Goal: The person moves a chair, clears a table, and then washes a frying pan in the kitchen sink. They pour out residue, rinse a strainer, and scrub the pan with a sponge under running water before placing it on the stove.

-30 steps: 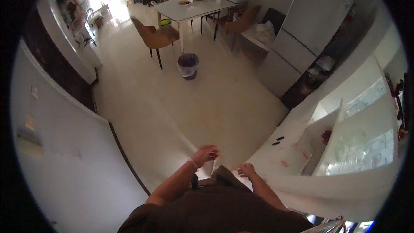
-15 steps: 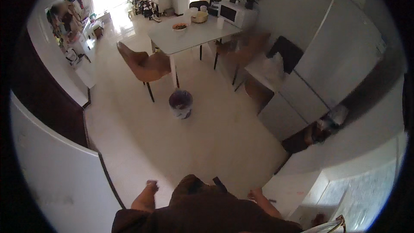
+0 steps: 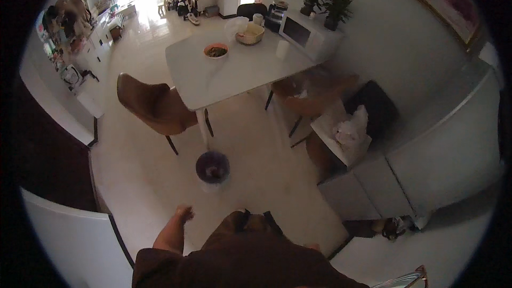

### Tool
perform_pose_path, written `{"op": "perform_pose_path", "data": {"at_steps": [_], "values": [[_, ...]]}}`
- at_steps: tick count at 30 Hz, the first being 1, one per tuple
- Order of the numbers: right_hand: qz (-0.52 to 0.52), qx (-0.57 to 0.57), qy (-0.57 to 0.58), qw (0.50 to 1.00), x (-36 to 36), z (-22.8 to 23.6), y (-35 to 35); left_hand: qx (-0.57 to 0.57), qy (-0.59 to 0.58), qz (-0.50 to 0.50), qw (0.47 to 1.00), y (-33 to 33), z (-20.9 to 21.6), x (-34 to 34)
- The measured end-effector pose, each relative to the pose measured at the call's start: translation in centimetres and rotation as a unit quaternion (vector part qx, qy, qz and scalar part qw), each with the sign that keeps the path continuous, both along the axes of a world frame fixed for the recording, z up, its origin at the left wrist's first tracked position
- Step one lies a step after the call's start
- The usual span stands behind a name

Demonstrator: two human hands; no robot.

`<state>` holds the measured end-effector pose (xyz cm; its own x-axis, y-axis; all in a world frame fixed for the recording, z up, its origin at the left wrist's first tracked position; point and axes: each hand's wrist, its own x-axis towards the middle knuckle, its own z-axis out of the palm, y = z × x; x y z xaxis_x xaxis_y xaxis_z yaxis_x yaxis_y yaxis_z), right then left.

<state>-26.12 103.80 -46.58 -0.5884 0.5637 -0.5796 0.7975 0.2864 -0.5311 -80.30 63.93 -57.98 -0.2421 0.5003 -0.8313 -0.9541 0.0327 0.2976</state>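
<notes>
Brown sleeve leads to the left hand (image 3: 184, 214), out ahead at waist height, fingers loosely curled, holding nothing. Right hand (image 3: 313, 246): only a sliver shows past the dark brown top, so cannot tell how open it is or whether it grips anything.

Nearest thing to the left hand: small round dark purple waste bin (image 3: 213, 167) on the pale tiled floor (image 3: 144, 181), just ahead and slightly right of the hand, well apart from it, no contact. Bin sits at the foot of the white rectangular worktop (image 3: 234, 72).

On the worktop: orange-rimmed bowl of food (image 3: 216, 50), woven basket (image 3: 250, 33), white microwave (image 3: 309, 34) with two potted plants (image 3: 322, 5) behind it. Brown leather chair (image 3: 154, 106) at the near-left side, a second brown chair (image 3: 314, 93) on the right, partly tucked under.

Versus half a second ago: view has closed in, the bin and worktop sit nearer and larger. Left hand was low at the edge, now raised and further forward. Right hand was plainly visible then, now mostly hidden.
</notes>
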Motion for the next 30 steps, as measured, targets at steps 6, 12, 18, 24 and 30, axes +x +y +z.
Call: {"op": "perform_pose_path", "data": {"at_steps": [6,12,18,24,30], "values": [[-0.158,-0.106,0.094,0.977,-9.0,-0.6,11.5,-0.045,0.456,-0.227,0.859,36.8,16.6,-11.1],[-0.12,-0.081,-0.02,0.989,-18.1,-4.1,26.5,0.082,0.39,-0.158,0.904,54.2,23.9,-16.1],[-0.313,-0.198,0.033,0.928,-31.1,1.5,39.7,0.016,0.464,-0.076,0.882,60.2,23.7,-25.2],[-0.286,-0.213,0.066,0.932,-40.9,2.5,50.6,-0.053,0.662,-0.067,0.744,70.6,27.0,-39.5],[-0.231,-0.155,-0.045,0.959,-47.8,9.4,52.9,-0.221,0.77,-0.128,0.585,83.8,25.3,-56.0]]}}
